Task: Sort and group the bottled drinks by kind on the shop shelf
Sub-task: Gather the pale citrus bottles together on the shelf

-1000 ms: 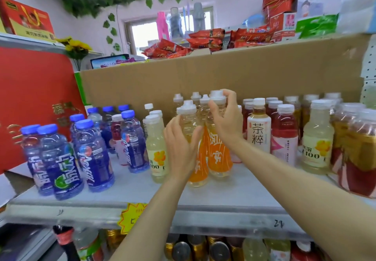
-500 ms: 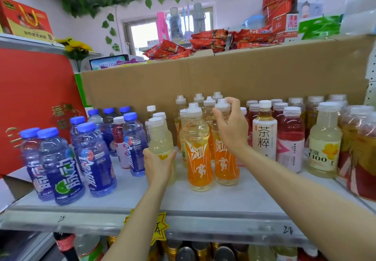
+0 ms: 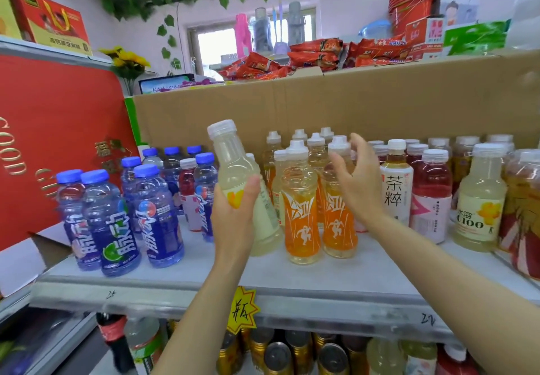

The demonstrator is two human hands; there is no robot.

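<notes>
My left hand [image 3: 233, 217] grips a pale yellow lemon drink bottle [image 3: 239, 179] with a white cap, lifted off the shelf and tilted left. My right hand [image 3: 355, 182] hovers open in front of the orange sports drink bottles [image 3: 301, 217], fingers spread near their white caps, holding nothing. Blue-capped purple drink bottles [image 3: 155, 214] stand grouped at the left of the grey shelf [image 3: 187, 284]. A tea bottle [image 3: 396, 187], red drink bottles [image 3: 431, 196] and another pale yellow lemon bottle [image 3: 479, 199] stand to the right.
A cardboard wall [image 3: 350, 106] backs the shelf, with red snack packets [image 3: 315, 56] on top. A red gift box [image 3: 43, 146] flanks the left side. Cans and bottles [image 3: 292, 354] fill the lower shelf. A yellow price tag [image 3: 242, 310] hangs on the shelf's front edge.
My left hand has lifted the pale yellow bottle off the shelf and tilted it. My right hand has let go of the orange bottle's cap and opened.
</notes>
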